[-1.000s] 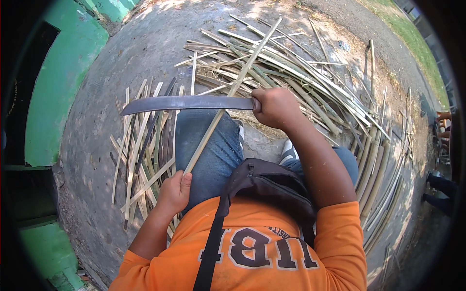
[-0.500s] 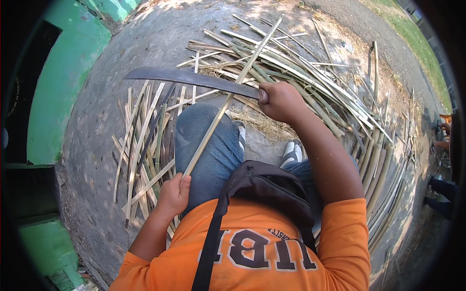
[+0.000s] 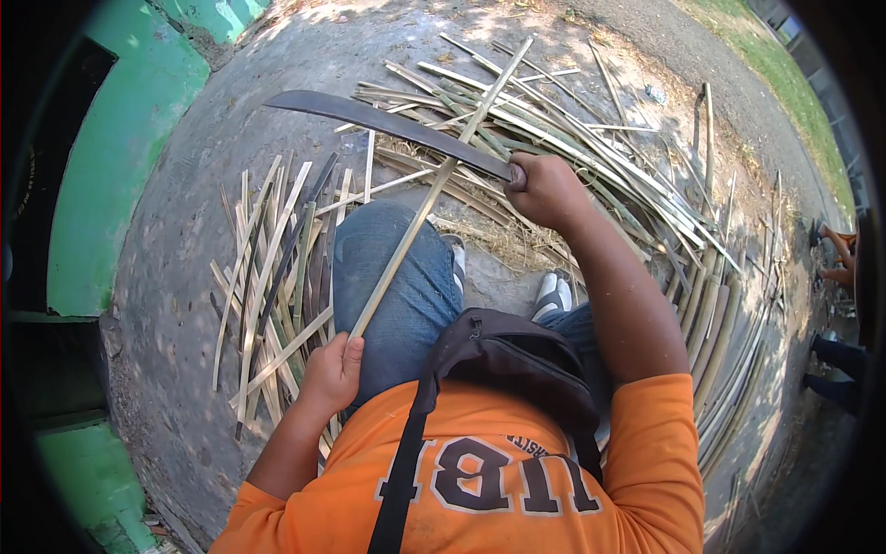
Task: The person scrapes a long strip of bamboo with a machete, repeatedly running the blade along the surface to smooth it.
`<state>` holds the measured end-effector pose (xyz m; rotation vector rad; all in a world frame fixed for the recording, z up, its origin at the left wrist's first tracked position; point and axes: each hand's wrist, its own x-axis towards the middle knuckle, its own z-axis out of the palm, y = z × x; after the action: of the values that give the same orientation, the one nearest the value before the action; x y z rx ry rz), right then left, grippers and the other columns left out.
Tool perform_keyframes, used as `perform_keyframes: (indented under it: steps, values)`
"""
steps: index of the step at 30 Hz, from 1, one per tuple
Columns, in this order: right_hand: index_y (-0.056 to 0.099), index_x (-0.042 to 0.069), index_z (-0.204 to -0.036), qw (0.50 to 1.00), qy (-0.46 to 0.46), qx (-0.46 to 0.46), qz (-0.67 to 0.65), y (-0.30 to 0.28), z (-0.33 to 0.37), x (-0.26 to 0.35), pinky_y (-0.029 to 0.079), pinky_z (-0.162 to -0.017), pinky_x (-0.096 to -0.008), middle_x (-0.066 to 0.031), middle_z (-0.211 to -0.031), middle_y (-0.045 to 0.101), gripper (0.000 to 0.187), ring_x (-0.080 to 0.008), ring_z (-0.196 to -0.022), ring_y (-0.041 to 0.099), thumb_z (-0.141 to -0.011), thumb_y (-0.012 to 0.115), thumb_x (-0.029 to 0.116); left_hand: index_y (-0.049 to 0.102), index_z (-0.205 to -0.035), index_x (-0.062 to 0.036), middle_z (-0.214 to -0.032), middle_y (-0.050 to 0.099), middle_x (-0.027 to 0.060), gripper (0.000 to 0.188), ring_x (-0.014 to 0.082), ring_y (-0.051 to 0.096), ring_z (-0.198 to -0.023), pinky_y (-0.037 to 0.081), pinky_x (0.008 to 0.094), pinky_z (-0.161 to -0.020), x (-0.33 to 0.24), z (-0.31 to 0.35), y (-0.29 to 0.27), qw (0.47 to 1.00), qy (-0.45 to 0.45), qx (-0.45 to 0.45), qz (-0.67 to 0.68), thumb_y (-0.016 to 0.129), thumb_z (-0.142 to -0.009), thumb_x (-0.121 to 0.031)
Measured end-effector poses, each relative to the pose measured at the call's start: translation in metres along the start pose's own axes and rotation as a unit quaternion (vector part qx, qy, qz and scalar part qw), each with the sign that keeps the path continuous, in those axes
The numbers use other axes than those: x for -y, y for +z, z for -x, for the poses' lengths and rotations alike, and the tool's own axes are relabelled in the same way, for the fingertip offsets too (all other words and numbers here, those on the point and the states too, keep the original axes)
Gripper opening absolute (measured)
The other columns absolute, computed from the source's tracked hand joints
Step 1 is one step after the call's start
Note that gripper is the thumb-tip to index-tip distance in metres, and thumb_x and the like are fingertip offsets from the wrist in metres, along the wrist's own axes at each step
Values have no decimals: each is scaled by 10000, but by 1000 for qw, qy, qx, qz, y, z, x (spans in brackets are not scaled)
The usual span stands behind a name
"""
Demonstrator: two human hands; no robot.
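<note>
My left hand is closed round the near end of a long pale bamboo strip, thumb along its top. The strip slants away over my left thigh and up to the right, its far end above a pile of split bamboo. My right hand grips the handle of a machete. Its long dark blade points left and crosses over the strip past mid-length. From this view I cannot tell whether the blade touches the strip.
Split bamboo lies heaped ahead of my feet. More strips lie to my left, and longer bamboo pieces to my right. A green wall stands at the left. Another person is partly visible at the far right. A black waist bag rests on my lap.
My right hand has shifted slightly right and down with the machete, and the blade has tilted so its tip sits higher and farther right. My left hand and the bamboo strip have stayed nearly still.
</note>
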<state>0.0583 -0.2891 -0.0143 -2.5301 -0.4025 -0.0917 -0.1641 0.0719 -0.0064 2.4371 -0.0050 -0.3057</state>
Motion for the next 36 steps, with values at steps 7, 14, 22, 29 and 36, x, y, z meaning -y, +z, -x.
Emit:
perform_keyframes:
  steps: [7,14,22,29,36]
  values:
    - [692,140,-832,985,-99,62,129,0,-1,25,551,-683,-514,-150,-733,681,114,-402,-759,690,-834,629,235,530,-839,-2,-650,540,263,522,530,574,-681,427,524,-587,4,2,3,1000,-3,-10,7,458,-1105,-445]
    - [682,54,-877,999,41,-5,-19,5,-11,-15,520,-742,-569,-245,-828,682,186,-478,-798,649,-884,566,199,527,-830,1,-648,526,258,522,515,558,-662,423,497,-578,4,-1,1,1000,-7,0,22,457,-1108,-435]
    - [698,92,-892,986,-78,91,120,-13,-1,39,541,-733,-554,-213,-809,691,171,-455,-783,661,-859,600,229,519,-822,1,-655,522,258,521,516,554,-664,418,502,-581,1,1,2,1000,-8,1,15,457,-1108,-429]
    - [697,64,-917,995,91,-22,12,1,-14,-23,527,-769,-554,-240,-844,693,192,-460,-845,668,-893,569,205,525,-832,6,-668,530,266,523,523,552,-676,418,508,-587,-2,-2,-3,1000,-4,9,10,456,-1108,-433]
    - [684,99,-851,994,-69,61,53,-1,-1,26,539,-710,-540,-199,-760,679,128,-432,-756,670,-848,608,201,529,-846,9,-667,528,265,525,525,552,-676,421,502,-588,-1,0,1,1000,-4,4,18,449,-1109,-439]
